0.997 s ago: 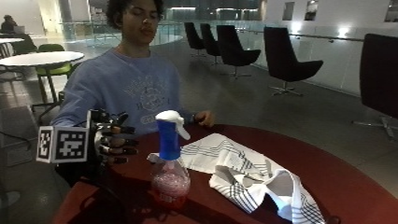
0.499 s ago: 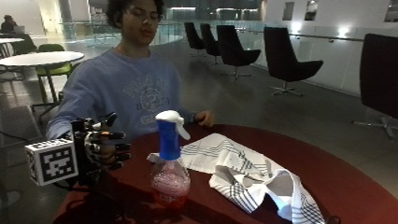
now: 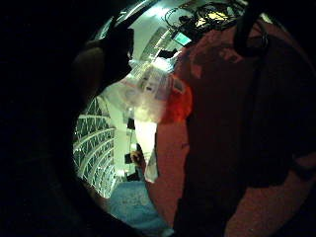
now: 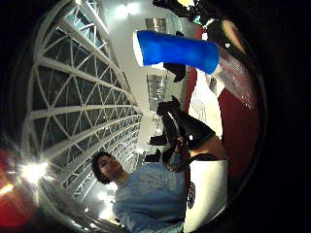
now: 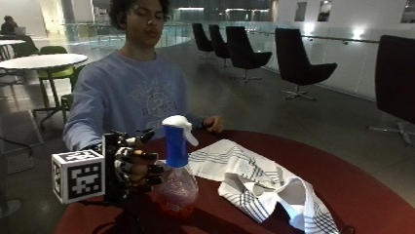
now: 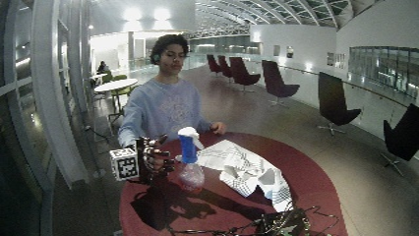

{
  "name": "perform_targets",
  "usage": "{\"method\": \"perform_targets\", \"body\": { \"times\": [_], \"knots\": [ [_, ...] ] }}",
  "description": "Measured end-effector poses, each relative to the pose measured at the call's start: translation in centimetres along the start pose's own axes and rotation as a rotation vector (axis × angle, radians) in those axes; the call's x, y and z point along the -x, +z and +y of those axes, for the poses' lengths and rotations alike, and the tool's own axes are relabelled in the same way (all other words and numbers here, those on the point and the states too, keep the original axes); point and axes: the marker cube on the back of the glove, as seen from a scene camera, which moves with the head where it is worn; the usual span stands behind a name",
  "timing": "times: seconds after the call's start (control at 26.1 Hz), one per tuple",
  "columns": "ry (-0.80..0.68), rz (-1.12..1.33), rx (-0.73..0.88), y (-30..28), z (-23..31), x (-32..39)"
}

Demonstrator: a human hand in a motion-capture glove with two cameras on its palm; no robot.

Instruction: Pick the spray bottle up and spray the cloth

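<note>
A spray bottle (image 5: 176,181) stands upright on the round red table (image 5: 363,187). It has a clear body with pink liquid, a blue neck and a white trigger head. My gloved right hand (image 5: 137,165) hovers just beside the bottle on its left, fingers spread and half curled toward it, holding nothing. In the thumb side palm view the blue neck (image 4: 175,48) lies apart from my fingers (image 4: 183,124). The little finger side palm view shows the bottle's body (image 3: 157,94) close by. A white cloth with dark stripes (image 5: 259,180) lies crumpled to the right of the bottle.
The person's bare left hand (image 5: 213,124) rests at the table's far edge, behind the cloth. Black chairs (image 5: 295,63) and a white round table (image 5: 42,61) stand on the floor well behind. The table's rim curves close on the left under my hand.
My gloved hand has moved right and a little lower, ending up close beside the bottle. Bottle and cloth have stayed where they were.
</note>
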Motion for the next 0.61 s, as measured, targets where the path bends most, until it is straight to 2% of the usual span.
{"method": "perform_targets", "body": {
  "times": [0.27,0.61],
  "knots": [
    [0.012,0.011,-0.021,3.2,-4.4,0.0],
    [0.004,0.176,-0.13,5.2,-5.9,-0.9]
  ]
}}
